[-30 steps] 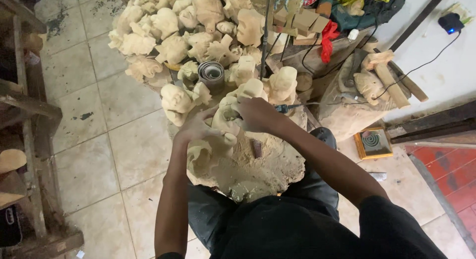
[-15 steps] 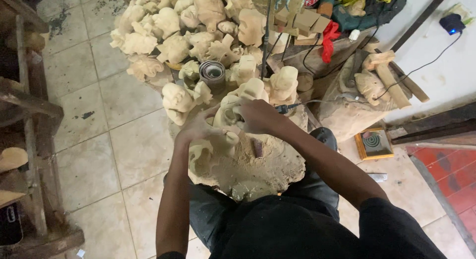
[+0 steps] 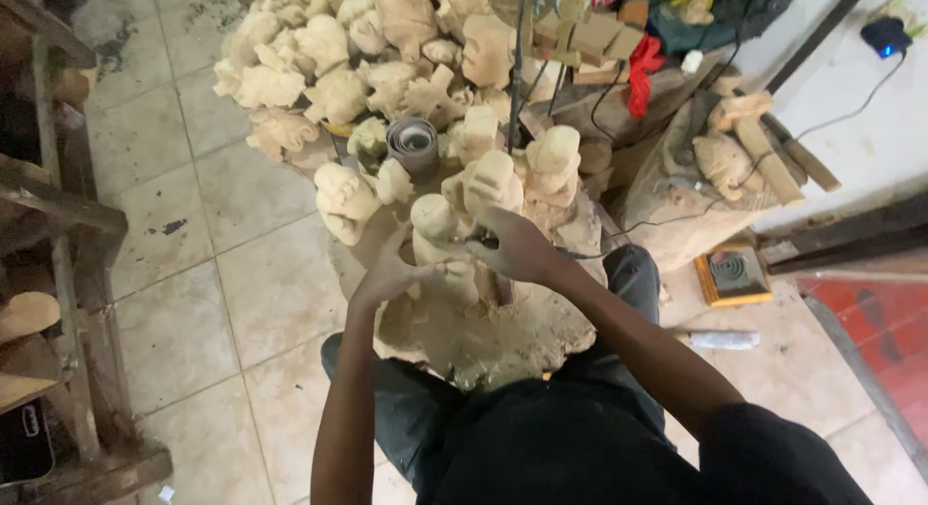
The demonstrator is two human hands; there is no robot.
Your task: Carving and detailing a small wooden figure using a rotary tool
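Head view. My left hand [image 3: 387, 273] cups the left flank of the pale wooden figurine [image 3: 440, 239], fingers wrapped around it, bracing it upright on the sawdust-coated work block [image 3: 503, 336] over my lap. My right hand [image 3: 517, 246] is closed on a small dark tool [image 3: 483, 240] whose tip meets the figurine's upper part; the tool's kind is too hidden to tell. As I judge it, good work here means a firm left-hand brace and short, light strokes directed away from the bracing fingers. A heap of unfinished carvings [image 3: 367, 60] and a roll of sandpaper [image 3: 413, 143] lie just beyond on the tiled floor [image 3: 242, 292].
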